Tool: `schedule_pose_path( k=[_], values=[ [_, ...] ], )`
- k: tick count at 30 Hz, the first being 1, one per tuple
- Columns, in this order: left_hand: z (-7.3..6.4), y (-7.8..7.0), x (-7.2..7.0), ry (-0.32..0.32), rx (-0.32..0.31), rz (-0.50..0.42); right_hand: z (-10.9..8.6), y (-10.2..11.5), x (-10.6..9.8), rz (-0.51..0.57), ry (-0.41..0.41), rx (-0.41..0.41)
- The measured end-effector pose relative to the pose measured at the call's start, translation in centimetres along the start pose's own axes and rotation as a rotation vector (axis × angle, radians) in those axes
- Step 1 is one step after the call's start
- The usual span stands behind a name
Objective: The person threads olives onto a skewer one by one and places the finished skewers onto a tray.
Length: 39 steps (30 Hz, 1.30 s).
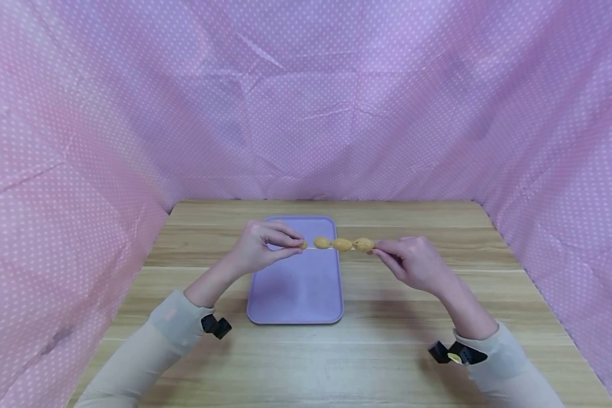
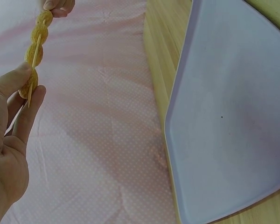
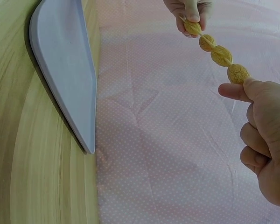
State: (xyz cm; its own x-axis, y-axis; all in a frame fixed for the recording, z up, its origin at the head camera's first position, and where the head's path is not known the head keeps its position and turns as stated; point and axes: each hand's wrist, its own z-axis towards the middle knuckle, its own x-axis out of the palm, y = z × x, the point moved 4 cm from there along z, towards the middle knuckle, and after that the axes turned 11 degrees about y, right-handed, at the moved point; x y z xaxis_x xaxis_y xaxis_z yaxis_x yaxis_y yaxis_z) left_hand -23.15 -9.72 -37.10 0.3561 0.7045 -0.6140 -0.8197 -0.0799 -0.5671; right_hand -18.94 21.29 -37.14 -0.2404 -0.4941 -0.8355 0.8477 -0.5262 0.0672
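Note:
A thin wooden skewer [image 2: 37, 50] carries several yellow-brown, wrinkled oval balls [image 1: 343, 245] in a row. It is held level above the tray in the head view. My left hand [image 1: 261, 247] pinches the leftmost ball between thumb and fingers, and the skewer's pointed tip sticks out past that ball in the left wrist view. A gap separates this ball from its neighbour. At the other end, my right hand [image 1: 415, 265] pinches with thumb and index finger right at the last ball [image 3: 238, 73]; its fingertips hide that end of the skewer.
Beneath the hands a lilac rectangular tray [image 1: 296, 294] lies on a wood-grain table [image 1: 413, 218]. Pink dotted cloth [image 1: 306, 113] hangs around the back and sides. Both wrists wear a black strap with a small camera [image 1: 216, 326].

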Motion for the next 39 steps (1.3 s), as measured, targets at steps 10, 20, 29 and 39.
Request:
schedule_pose_path(
  k=[10, 20, 29, 39],
  values=[
    [0.5, -0.3, 0.3, 0.006, -0.001, 0.019, 0.1, 0.2, -0.1, 0.009, -0.012, -0.02],
    [0.4, -0.2, 0.4, 0.016, 0.001, 0.028, 0.2, 0.2, 0.4, 0.035, 0.004, -0.017],
    [0.5, -0.5, 0.2, 0.054, 0.028, 0.095, 0.2, 0.3, 0.6, 0.082, 0.164, 0.047],
    [0.5, -0.3, 0.6, 0.134, 0.076, 0.254, 0.6, 1.5, 1.9, 0.023, 0.366, 0.078]
  ],
)
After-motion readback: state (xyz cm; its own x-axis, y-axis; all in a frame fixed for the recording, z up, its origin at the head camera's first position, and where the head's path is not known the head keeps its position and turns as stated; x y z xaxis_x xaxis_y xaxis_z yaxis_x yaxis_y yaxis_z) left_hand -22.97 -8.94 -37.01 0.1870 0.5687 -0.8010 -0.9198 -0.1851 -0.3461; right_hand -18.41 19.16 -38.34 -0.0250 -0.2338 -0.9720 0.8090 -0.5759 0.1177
